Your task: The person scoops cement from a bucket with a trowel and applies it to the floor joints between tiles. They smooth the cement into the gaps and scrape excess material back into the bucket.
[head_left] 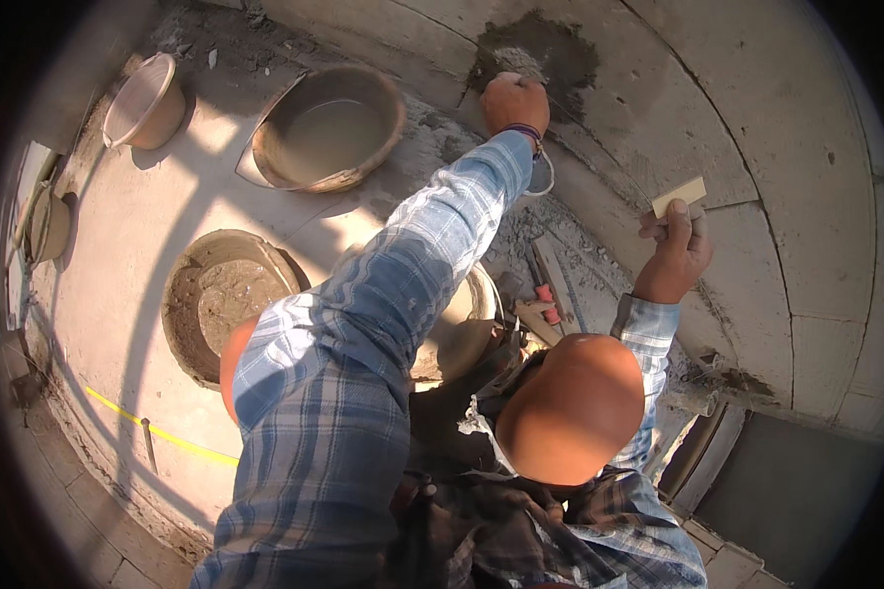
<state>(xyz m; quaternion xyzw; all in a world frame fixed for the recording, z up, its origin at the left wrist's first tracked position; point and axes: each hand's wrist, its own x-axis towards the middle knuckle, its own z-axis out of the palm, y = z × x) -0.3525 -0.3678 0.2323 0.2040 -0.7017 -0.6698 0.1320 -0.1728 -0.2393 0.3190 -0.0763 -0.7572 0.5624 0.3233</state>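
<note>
My left hand is closed against the pale block wall, at the lower edge of a dark wet patch. Rough light-grey material shows on the wall just beyond the knuckles; whatever the fingers hold is hidden. A cord circles that wrist, and part of a small pale container with a rounded rim or handle shows beside it. Farther right, my right hand pinches a small flat beige rectangular piece between thumb and fingers, held up in front of the wall.
A wide basin of murky water stands left of my left forearm. Nearer is a tub of wet mortar. Pale buckets stand at far left. Tools with a red part lie among rubble by the wall. A yellow strip crosses the floor.
</note>
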